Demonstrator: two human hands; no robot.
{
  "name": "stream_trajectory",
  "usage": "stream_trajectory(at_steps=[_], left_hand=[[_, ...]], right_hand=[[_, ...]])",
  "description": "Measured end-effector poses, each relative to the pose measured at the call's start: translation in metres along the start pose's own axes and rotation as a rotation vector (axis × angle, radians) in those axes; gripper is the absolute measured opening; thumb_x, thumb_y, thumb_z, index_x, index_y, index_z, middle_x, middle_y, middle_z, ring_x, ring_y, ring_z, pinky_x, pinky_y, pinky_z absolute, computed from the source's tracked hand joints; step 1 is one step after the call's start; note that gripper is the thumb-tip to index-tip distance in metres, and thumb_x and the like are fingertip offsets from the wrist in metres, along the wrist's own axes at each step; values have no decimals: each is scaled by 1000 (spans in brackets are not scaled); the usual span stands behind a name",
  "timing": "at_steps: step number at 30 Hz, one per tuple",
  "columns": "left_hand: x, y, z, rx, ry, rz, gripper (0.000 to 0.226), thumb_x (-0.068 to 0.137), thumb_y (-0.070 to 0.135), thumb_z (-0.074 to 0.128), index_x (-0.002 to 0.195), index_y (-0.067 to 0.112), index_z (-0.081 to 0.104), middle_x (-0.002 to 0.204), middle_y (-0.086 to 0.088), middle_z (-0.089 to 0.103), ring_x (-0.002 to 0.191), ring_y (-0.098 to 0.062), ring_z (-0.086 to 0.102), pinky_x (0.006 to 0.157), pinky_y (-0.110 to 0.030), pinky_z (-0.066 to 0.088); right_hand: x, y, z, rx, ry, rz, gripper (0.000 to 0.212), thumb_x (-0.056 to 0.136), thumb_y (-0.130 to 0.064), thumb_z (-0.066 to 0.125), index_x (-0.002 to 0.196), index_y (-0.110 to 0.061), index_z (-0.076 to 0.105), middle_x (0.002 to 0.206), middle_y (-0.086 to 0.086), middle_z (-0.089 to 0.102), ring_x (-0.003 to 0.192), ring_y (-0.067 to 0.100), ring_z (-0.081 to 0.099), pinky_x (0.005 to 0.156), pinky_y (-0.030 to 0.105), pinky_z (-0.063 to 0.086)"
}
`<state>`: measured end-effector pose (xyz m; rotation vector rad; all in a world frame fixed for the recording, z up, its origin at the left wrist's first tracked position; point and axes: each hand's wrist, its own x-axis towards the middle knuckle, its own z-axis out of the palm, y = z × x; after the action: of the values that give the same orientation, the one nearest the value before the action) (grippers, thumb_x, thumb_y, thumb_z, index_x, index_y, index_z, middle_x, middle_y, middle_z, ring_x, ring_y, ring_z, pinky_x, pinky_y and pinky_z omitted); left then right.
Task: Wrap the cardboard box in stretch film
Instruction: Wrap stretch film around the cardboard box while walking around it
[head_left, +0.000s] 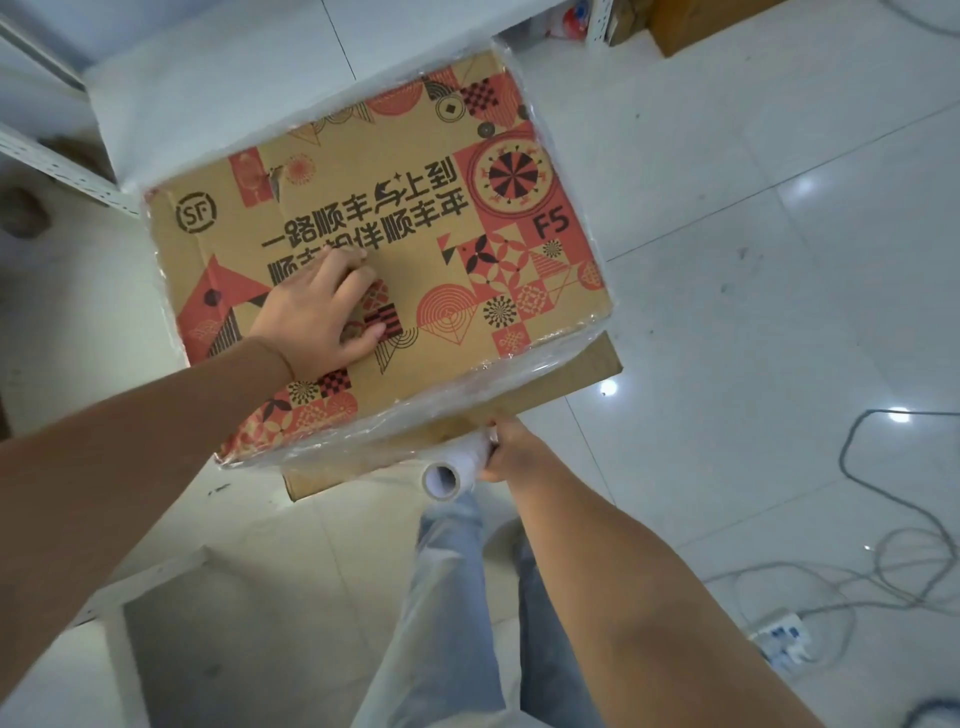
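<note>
Both forearms reach forward from the bottom of the view, the left from the lower left, the right from the lower middle. Beyond them sits the box (374, 249), by far the biggest thing here: brown cardboard printed with red and black patterns, an SF logo and upside-down Chinese lettering. It rests on a plain cardboard slab (571, 371) whose edge sticks out at its near right side. Clear film (447, 392) clings around the box's sides, wrinkled and shiny along the near edge and visible again along the far and right edges; the printed top face looks bare.

On that top face lies the left hand (317, 317), flat, fingers spread and pressing down near the left-centre of the panel. Just off the box's near edge, lower than the top face, the right hand (511, 449) curls around the far end of the film roll (457, 467). That roll lies roughly level, its hollow core end turned toward the camera, close beside the wrapped near side of the box.

Pale floor tiles (753, 208) surround everything, with grey cables (883, 519) and a power strip (779, 636) at the right, and jeans (457, 597) below the roll.
</note>
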<state>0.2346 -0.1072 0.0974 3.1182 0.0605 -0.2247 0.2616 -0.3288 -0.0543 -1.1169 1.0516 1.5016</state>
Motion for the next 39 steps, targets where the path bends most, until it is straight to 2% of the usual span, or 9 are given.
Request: stream_trajectory(at_steps=[8,11,15,18,24,27,30,33,39], left_hand=[[1,3,-4,23,3,-8,57,82,46,42,112,-2,53,116,-25,55,98,-43,60,68,-48,54],[3,3,-5,42,3,4,56,82,44,43,109,-3,55,111,-26,56,96,-43,60,65,-47,54],[1,2,-2,42,-6,-4,54,83,44,43,110,-2,54,112,-26,55,99,-42,59,77,-48,52],[3,0,-1,15,5,-5,53,83,44,43,109,-1,53,111,-25,56,100,-41,59,82,-49,50],[3,-3,1,-16,56,14,50,83,44,45,110,2,51,107,-22,58,109,-37,56,96,-47,39],[2,-5,3,-25,70,27,50,83,44,46,109,3,52,107,-21,58,113,-32,50,99,-44,37],[2,-8,4,-24,78,36,49,82,44,46,109,4,51,107,-20,57,115,-32,49,104,-40,34],[2,-9,6,-40,65,31,49,82,44,47,110,4,50,107,-21,57,117,-32,47,114,-31,20],[4,-12,7,-19,59,35,51,83,45,46,113,3,48,110,-23,58,116,-32,46,117,-28,12]], right_hand=[[-21,-25,-18,-206,-15,124,15,92,-8,49,78,-1,50,84,13,53,84,22,57,70,26,53],[-24,-36,-28,-120,60,184,8,81,-5,46,87,-2,50,102,14,54,114,24,52,95,33,45],[-22,-32,-21,-171,22,218,13,80,-11,57,86,-5,47,89,11,54,94,24,55,86,33,50],[-22,-33,-20,-311,47,162,24,88,-18,65,93,1,50,91,15,59,116,28,56,97,36,47],[-8,-55,-50,-112,-13,1,9,87,-8,52,81,-2,56,129,22,56,112,38,62,74,37,57],[-19,-67,-44,-162,14,108,16,91,-14,49,82,-1,50,116,23,56,124,35,50,95,42,47],[-27,-70,-30,-330,-11,117,28,91,-18,61,109,1,54,110,22,58,91,29,60,74,39,55],[-36,-80,-33,-460,81,148,23,89,-13,63,100,4,52,105,21,57,102,32,54,86,41,47],[-26,-104,-59,-130,65,61,26,97,-13,42,118,-2,50,92,18,55,116,31,52,89,38,49]])
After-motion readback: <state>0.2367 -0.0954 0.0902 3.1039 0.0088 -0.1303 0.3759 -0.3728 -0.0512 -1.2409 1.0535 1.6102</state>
